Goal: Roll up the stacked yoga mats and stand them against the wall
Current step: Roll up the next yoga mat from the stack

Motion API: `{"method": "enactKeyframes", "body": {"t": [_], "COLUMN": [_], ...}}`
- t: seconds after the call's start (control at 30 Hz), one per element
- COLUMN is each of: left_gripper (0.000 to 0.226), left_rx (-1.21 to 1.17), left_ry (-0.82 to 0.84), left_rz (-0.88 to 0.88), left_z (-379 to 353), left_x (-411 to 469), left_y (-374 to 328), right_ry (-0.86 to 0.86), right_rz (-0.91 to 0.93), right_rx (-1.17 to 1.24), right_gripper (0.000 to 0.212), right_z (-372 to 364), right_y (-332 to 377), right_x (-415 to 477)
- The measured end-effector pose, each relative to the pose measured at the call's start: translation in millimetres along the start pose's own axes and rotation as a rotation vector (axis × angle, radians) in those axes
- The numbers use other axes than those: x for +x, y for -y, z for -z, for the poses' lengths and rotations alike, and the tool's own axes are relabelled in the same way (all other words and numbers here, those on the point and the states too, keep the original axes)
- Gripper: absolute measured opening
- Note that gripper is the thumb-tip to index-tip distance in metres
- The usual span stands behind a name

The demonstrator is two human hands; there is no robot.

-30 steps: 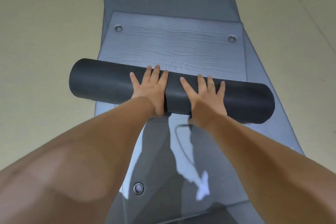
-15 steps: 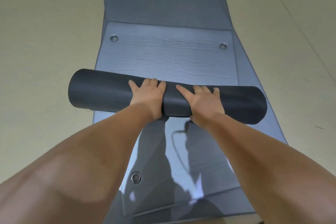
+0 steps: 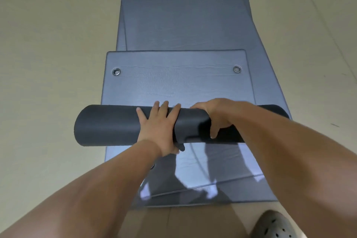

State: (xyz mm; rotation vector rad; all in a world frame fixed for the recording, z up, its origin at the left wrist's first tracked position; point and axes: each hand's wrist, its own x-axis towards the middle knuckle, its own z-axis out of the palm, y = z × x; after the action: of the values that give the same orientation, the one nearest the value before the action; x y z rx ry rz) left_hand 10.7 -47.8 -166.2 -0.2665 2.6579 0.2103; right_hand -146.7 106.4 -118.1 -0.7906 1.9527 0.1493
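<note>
Charcoal-grey, the rolled yoga mat lies crosswise on the stacked grey mats on the floor. The left hand presses flat on it, fingers spread; the right hand grips it, fingers curled over its far side.

Both bare forearms are stretched forward and down, the left forearm entering from the lower left corner, the right forearm from the right edge; the wrists are brought close together near the middle. The left hand is laid flat on the rolled mat, its fingers held straight and slightly spread, the thumb tucked at the near underside; the right hand is curved over the top of the roll, the fingers wrapped over the far side and the thumb pressed down the near face.
</note>
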Motion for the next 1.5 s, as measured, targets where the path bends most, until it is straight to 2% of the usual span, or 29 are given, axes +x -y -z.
{"method": "enactKeyframes", "body": {"t": [0.1,0.23,0.3,0.4,0.5,0.57,0.63,0.73,0.77,0.83,0.9,1.07,1.17,1.23,1.37,1.43,1.5], "left_gripper": [0.138,0.134,0.132,0.124,0.123,0.120,0.120,0.131,0.132,0.132,0.139,0.149,0.153,0.157,0.164,0.165,0.164], "left_rx": [0.002,0.043,0.050,0.006,0.000,-0.020,-0.051,-0.113,-0.146,-0.177,-0.074,0.197,0.180,0.181,0.157,0.144,0.134], "left_ry": [-0.019,0.014,0.081,0.213,0.309,0.355,0.400,0.475,0.498,0.510,0.420,-0.052,-0.053,-0.031,-0.003,0.017,0.038], "left_rz": [0.058,0.096,0.103,0.121,0.140,0.142,0.140,0.125,0.116,0.096,0.070,0.002,0.075,0.125,0.136,0.134,0.125], "left_z": [2.0,12.1,22.4,43.7,58.3,63.7,68.5,72.7,73.8,77.1,80.1,49.7,21.8,13.7,18.9,27.6,41.8], "left_x": [5.7,20.4,30.5,52.9,70.3,79.3,89.6,108.4,113.7,120.1,117.9,78.2,60.4,65.4,86.6,98.2,112.5], "left_y": [0.3,-2.7,-2.4,1.2,3.1,5.9,10.2,18.1,20.5,23.9,23.0,8.0,2.6,5.0,8.1,11.4,16.5], "right_ry": [0.061,-0.008,-0.119,-0.344,-0.587,-0.785,-0.879,-0.698,-0.671,-0.656,-0.636,-0.474,-0.310,-0.260,-0.272,-0.354,-0.510], "right_rz": [0.020,-0.064,-0.071,-0.039,-0.071,-0.065,-0.063,-0.136,-0.153,-0.161,-0.141,-0.059,-0.039,-0.053,-0.072,-0.028,0.017], "right_rx": [0.014,-0.056,-0.081,0.044,0.104,0.033,-0.113,-0.305,-0.324,-0.334,-0.320,-0.218,-0.149,-0.129,-0.092,-0.102,-0.181], "right_gripper": [0.107,0.128,0.125,0.108,0.100,0.101,0.110,0.148,0.154,0.157,0.154,0.154,0.156,0.156,0.150,0.145,0.144], "right_z": [13.8,9.6,-2.6,-23.6,-42.9,-58.6,-73.9,-85.8,-85.0,-75.9,-61.8,-6.3,31.6,44.3,46.5,42.4,27.0], "right_y": [-1.3,-1.9,-2.7,-6.5,-7.5,-8.2,-12.9,-20.0,-22.5,-25.0,-28.1,-42.0,-43.5,-42.0,-41.2,-41.7,-40.9], "right_x": [11.3,16.1,13.9,12.3,13.3,13.2,14.5,21.5,25.5,32.1,37.2,51.1,55.3,59.0,62.6,60.5,55.6]}}
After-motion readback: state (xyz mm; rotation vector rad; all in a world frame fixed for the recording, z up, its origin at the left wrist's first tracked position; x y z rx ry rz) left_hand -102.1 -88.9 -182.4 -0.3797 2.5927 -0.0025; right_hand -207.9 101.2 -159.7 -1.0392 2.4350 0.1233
